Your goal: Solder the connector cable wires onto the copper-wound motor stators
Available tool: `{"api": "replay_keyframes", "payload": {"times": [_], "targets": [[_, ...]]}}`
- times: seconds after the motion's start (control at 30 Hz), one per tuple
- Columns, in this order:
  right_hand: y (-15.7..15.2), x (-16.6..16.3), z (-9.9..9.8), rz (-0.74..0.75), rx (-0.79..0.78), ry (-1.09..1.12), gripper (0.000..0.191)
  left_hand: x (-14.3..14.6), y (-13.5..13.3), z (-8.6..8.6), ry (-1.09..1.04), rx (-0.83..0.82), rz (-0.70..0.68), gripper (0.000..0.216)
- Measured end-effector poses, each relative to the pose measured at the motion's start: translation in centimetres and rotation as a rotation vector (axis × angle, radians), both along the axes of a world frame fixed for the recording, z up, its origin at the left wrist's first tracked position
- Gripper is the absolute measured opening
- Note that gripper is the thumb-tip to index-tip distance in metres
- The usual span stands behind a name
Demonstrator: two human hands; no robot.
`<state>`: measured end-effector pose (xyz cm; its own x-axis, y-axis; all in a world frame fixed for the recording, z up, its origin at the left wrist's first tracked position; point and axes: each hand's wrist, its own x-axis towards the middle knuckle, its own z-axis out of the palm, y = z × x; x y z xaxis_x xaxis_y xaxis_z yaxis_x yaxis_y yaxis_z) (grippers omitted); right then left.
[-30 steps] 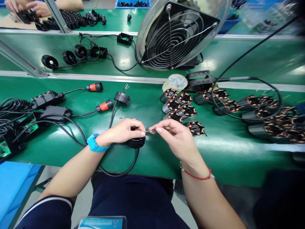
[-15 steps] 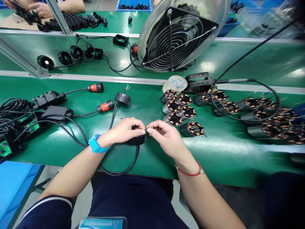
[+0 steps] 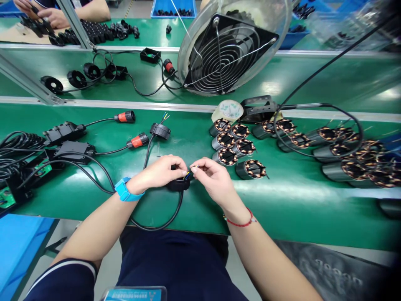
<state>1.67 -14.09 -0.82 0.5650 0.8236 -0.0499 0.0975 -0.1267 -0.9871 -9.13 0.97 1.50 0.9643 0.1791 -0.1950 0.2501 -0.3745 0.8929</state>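
Note:
My left hand (image 3: 167,170) rests over a round black cap (image 3: 180,184), its thumb and fingers closed at the cap's far edge. Thin coloured wires (image 3: 187,174) rise from the cap, and my left fingertips are at them. Opposite, my right hand (image 3: 210,175) pinches the wire ends between thumb and forefinger. A black cable (image 3: 178,213) leaves the cap and loops towards the table's front edge. Behind my left hand stands a second black cap (image 3: 160,131) with bare-ended wires sticking up from it.
Several copper-wound stators (image 3: 226,156) stand to the right. On the left lie black boxes (image 3: 75,150) with cables and red-ringed connectors (image 3: 138,141). A caged fan (image 3: 230,58) hangs over the back rail. Across the bench, another person's hands (image 3: 53,17) hold black parts.
My right hand has shifted slightly left, and more of the coloured wires shows between my hands. My left hand stays over the cap. The view has turned a little.

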Motion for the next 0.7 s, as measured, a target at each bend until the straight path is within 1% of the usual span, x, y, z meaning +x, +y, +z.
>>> {"api": "replay_keyframes", "payload": {"times": [0.13, 0.23, 0.4, 0.5, 0.63, 0.7], "targets": [[0.17, -0.07, -0.26, 0.055, -0.037, -0.008, 0.017, 0.17, -0.16, -0.07, 0.012, -0.001, 0.035, 0.01], [0.1, -0.05, -0.45, 0.061, -0.039, 0.017, 0.018, 0.28, -0.23, -0.17, 0.01, -0.012, 0.039, 0.01], [-0.03, 0.0, -0.65, 0.062, -0.039, 0.053, 0.02, 0.31, -0.35, -0.56, -0.001, 0.013, 0.033, 0.011], [0.01, -0.03, -0.72, 0.072, -0.046, 0.046, 0.02, 0.27, -0.53, -0.73, 0.01, 0.01, 0.045, 0.011], [0.01, -0.15, -0.73, 0.049, -0.03, 0.008, 0.016, 0.09, -0.56, -0.74, -0.004, -0.03, 0.059, 0.01], [-0.08, -0.17, -0.68, 0.047, -0.023, -0.021, 0.015, -0.12, -0.33, -0.61, -0.028, -0.012, 0.056, 0.014]]}}
